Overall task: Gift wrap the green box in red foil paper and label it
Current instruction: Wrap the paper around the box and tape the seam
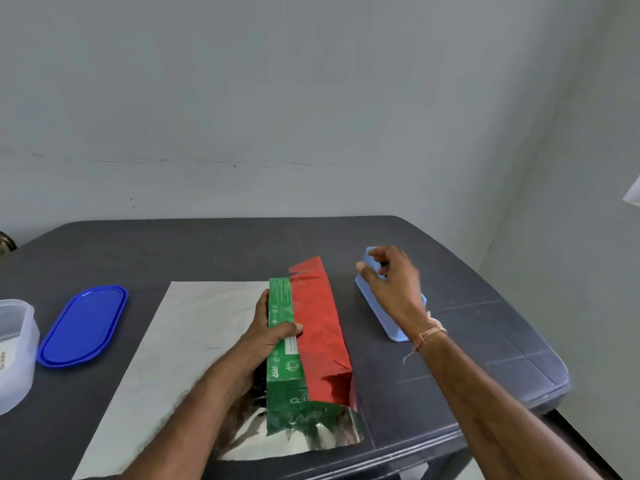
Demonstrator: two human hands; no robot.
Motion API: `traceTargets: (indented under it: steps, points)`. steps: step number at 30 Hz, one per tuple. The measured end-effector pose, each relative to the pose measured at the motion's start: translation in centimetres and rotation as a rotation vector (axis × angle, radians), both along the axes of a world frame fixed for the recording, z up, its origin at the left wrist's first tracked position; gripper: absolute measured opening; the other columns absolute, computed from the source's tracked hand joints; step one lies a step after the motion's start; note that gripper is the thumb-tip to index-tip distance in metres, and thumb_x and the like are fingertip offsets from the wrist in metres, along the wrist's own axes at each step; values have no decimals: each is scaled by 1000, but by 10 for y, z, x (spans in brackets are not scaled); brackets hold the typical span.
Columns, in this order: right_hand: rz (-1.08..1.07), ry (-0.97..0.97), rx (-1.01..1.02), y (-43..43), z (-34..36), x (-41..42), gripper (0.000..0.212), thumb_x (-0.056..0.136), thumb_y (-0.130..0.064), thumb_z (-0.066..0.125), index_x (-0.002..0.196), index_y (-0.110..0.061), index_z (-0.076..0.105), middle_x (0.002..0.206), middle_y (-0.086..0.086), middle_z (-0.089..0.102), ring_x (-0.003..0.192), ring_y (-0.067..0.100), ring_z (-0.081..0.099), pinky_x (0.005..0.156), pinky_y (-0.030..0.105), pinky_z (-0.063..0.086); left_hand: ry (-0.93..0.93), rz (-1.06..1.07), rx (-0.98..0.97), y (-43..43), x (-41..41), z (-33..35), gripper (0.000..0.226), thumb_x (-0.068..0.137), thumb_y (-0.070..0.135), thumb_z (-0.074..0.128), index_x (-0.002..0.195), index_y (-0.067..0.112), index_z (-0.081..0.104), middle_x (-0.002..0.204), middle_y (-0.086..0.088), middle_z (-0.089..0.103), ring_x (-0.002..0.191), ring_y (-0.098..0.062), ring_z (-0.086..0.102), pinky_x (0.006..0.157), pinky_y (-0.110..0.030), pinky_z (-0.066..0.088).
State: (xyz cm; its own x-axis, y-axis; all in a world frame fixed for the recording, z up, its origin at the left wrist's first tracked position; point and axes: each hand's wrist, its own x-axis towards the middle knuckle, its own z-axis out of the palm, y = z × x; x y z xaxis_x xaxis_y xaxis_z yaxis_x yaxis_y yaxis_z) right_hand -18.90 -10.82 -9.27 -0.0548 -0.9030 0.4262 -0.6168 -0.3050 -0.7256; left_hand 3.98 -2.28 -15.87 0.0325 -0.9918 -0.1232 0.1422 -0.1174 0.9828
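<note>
The green box lies lengthwise on the foil sheet, whose silver inner side faces up. The sheet's right edge is folded up over the box, showing its red side. My left hand grips the box from the left, thumb pressing the red flap's edge on top. My right hand hovers over the light blue tape dispenser at the right, fingers curled at its far end; whether they pinch anything is unclear.
A blue oval lid lies at the left beside a clear plastic container at the frame's edge. The dark table ends close on the right and front. A grey wall stands behind.
</note>
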Motion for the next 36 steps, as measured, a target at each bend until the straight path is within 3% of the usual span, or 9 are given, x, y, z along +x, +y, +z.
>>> traceTargets:
  steps: [3, 7, 11, 13, 20, 24, 29, 33, 36]
  points:
    - [-214, -37, 105, 2, 3, -48, 27, 90, -36, 71, 102, -12, 71, 99, -3, 66, 91, 18, 64, 85, 42, 57, 15, 6, -2, -1, -2, 1, 94, 63, 17, 76, 142, 38, 31, 114, -9, 69, 87, -27, 72, 72, -40, 59]
    - [-200, -43, 335, 3, 18, -74, 45, 91, -45, 66, 69, -7, 56, 66, 7, 52, 67, 25, 50, 65, 36, 46, 28, 16, 5, -5, -2, -2, 92, 61, 15, 76, 139, 38, 33, 116, -13, 67, 88, -31, 69, 73, -41, 58]
    - [-124, -130, 568, -2, 13, -85, 51, 92, -48, 68, 107, 0, 66, 108, 15, 67, 97, 30, 67, 74, 39, 61, 18, 11, 9, -7, 0, -4, 94, 59, 16, 78, 140, 36, 34, 115, -13, 66, 89, -31, 69, 75, -43, 58]
    - [-95, -180, 632, -2, 8, -88, 49, 94, -44, 69, 112, 0, 64, 115, 17, 66, 101, 31, 68, 77, 40, 63, 6, 5, 16, -7, 0, -3, 104, 52, 19, 84, 141, 34, 32, 114, -11, 66, 87, -29, 70, 71, -41, 58]
    - [-26, -334, 777, 4, 26, -81, 39, 95, -20, 72, 122, 4, 60, 122, 18, 59, 102, 34, 66, 76, 47, 63, -10, 4, 46, -3, 3, -2, 124, 43, 33, 87, 151, 37, 27, 126, -12, 64, 106, -37, 68, 89, -53, 57]
    - [-38, -386, 842, 2, 29, -82, 39, 93, -12, 73, 125, 6, 61, 130, 22, 56, 104, 40, 66, 83, 56, 61, 11, -5, 47, -1, 1, 1, 122, 48, 27, 88, 153, 37, 24, 128, -13, 63, 105, -37, 68, 88, -51, 57]
    - [-39, -436, 852, 3, 32, -80, 41, 95, -13, 70, 132, 1, 60, 135, 21, 53, 110, 44, 65, 85, 60, 59, 19, -2, 45, -2, 0, -1, 115, 54, 20, 85, 153, 34, 26, 122, -11, 65, 94, -31, 71, 73, -41, 59]
    - [-19, -512, 821, 5, 30, -83, 23, 98, -17, 65, 118, -5, 64, 133, 20, 56, 113, 43, 64, 87, 61, 58, 19, 4, 32, -3, -1, 0, 106, 61, 18, 79, 153, 32, 26, 125, -14, 63, 92, -30, 69, 70, -38, 58]
    - [-18, -557, 808, 9, 25, -84, 27, 98, -19, 66, 121, -5, 65, 132, 19, 57, 114, 43, 64, 87, 59, 59, 20, -1, 36, -3, -1, 0, 107, 61, 18, 79, 153, 32, 26, 127, -15, 62, 95, -31, 68, 72, -39, 57]
